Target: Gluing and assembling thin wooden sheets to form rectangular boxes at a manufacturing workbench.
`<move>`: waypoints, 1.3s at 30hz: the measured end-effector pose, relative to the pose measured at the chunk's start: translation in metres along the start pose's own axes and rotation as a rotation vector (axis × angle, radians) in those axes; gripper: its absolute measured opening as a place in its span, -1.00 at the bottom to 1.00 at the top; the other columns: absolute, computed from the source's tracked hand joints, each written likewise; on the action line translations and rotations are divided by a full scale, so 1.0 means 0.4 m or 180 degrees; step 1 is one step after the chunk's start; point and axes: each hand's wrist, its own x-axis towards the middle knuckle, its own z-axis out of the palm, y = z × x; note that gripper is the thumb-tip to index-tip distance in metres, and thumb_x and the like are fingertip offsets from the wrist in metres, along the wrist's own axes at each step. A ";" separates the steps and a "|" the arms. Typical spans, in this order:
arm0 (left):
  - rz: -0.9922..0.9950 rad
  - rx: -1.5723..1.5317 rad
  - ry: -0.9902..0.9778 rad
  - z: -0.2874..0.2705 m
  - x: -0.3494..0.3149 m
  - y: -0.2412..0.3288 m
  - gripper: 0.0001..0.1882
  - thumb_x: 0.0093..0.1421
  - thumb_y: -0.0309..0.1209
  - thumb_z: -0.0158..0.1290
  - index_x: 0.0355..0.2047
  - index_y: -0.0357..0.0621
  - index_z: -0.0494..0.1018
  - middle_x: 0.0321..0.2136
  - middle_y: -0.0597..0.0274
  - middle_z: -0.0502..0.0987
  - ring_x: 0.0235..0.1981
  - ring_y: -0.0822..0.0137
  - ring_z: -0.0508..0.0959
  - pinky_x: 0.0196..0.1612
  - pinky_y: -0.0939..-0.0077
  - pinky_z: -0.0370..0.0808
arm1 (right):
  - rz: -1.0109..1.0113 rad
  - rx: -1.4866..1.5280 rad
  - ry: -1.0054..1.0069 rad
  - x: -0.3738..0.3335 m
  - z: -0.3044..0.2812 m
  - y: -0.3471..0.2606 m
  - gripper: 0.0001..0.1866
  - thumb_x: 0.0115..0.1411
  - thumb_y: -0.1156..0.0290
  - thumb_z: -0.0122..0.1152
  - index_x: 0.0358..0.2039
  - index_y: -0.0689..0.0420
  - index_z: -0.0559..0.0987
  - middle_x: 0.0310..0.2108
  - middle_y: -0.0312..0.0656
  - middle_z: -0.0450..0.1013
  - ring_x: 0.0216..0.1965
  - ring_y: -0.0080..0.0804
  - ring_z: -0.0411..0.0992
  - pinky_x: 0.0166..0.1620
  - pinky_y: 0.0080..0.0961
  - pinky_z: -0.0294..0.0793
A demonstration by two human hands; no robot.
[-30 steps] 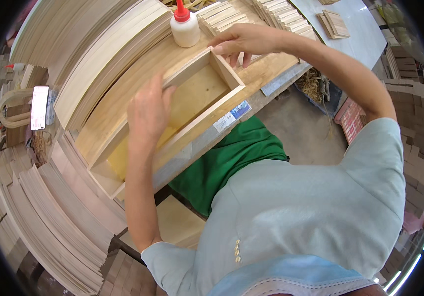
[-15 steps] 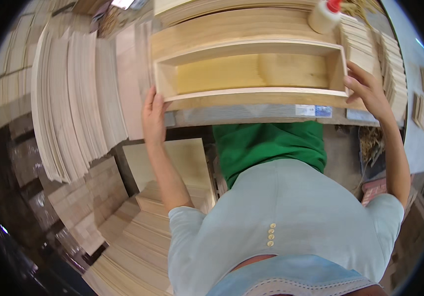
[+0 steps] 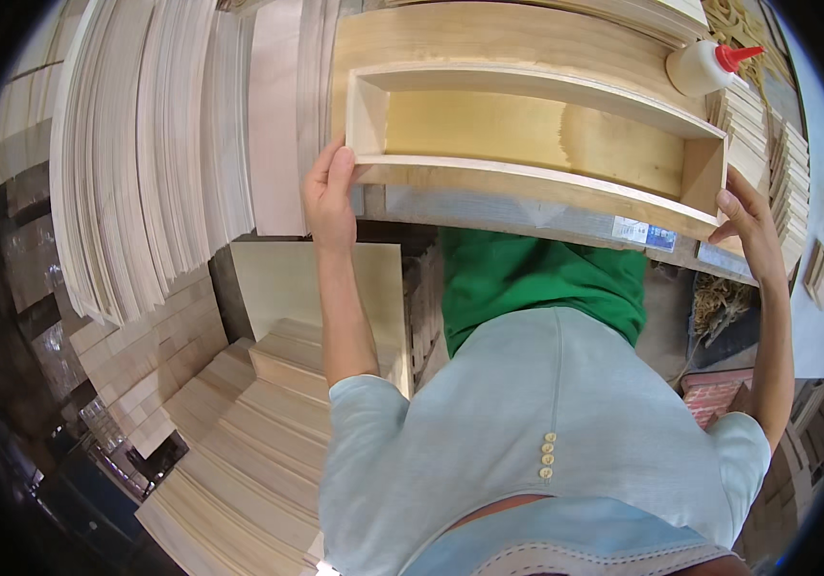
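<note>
A long, shallow rectangular wooden frame [image 3: 537, 178] with thin pale walls lies on the workbench in front of me. Inside it shows a yellowish wood surface; I cannot tell whether that is its own bottom or the bench board. My left hand [image 3: 331, 197] grips the frame's left end, thumb on the near corner. At the opposite end my right hand [image 3: 752, 221] holds the short side, its fingers round the near right corner. Just beyond the frame's far right corner, a white glue bottle [image 3: 695, 69] with a red nozzle lies tilted.
Tall stacks of thin wooden strips [image 3: 133, 154] stand at the left. Short wooden pieces [image 3: 788, 182] are piled right of the frame. Boards [image 3: 249, 422] are stacked low by my left side. Wood shavings [image 3: 719, 302] fill a dark container under the bench's right end.
My view has shifted and turned slightly, so bench and frame appear tilted down to the right. Both hands stay on the frame's ends.
</note>
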 end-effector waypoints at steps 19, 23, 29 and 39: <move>0.0793 0.2784 -0.3510 0.660 0.248 0.230 -0.12 0.10 0.20 0.06 0.16 -0.34 0.29 0.13 -0.07 0.37 0.16 0.11 0.36 0.19 0.36 0.28 | -0.0207 0.0047 0.0316 -0.037 0.069 -0.008 -0.34 0.25 0.17 0.09 0.26 0.27 0.20 -0.13 0.02 0.46 -0.32 -0.41 0.49 -0.32 -0.53 0.57; 0.0327 0.2742 -0.4473 0.789 0.234 0.194 -0.03 0.07 0.28 0.05 0.19 -0.35 0.25 0.14 -0.14 0.36 0.15 0.10 0.37 0.18 0.37 0.29 | -0.0831 0.0033 0.0953 -0.103 0.129 0.011 -0.45 0.22 0.34 0.09 0.21 0.20 0.29 -0.12 0.12 0.46 -0.18 -0.16 0.48 -0.13 -0.35 0.48; -0.0035 0.2480 -0.4413 0.829 0.165 0.210 -0.05 0.04 0.23 0.09 0.17 -0.39 0.26 0.09 -0.17 0.38 0.14 0.07 0.37 0.18 0.35 0.27 | -0.1317 -0.0161 0.1362 -0.127 0.162 0.075 -0.41 0.23 0.39 0.13 0.26 0.16 0.23 0.09 0.01 0.36 -0.04 -0.18 0.43 -0.09 -0.39 0.52; -0.0405 0.2334 -0.3919 0.845 0.134 0.206 -0.11 -0.02 0.04 0.18 0.20 -0.31 0.24 0.16 -0.15 0.30 0.20 0.10 0.30 0.23 0.35 0.19 | -0.1538 -0.0037 0.1484 -0.128 0.172 0.093 -0.43 0.22 0.42 0.13 0.25 0.15 0.25 0.13 0.00 0.32 -0.07 -0.18 0.43 -0.12 -0.41 0.51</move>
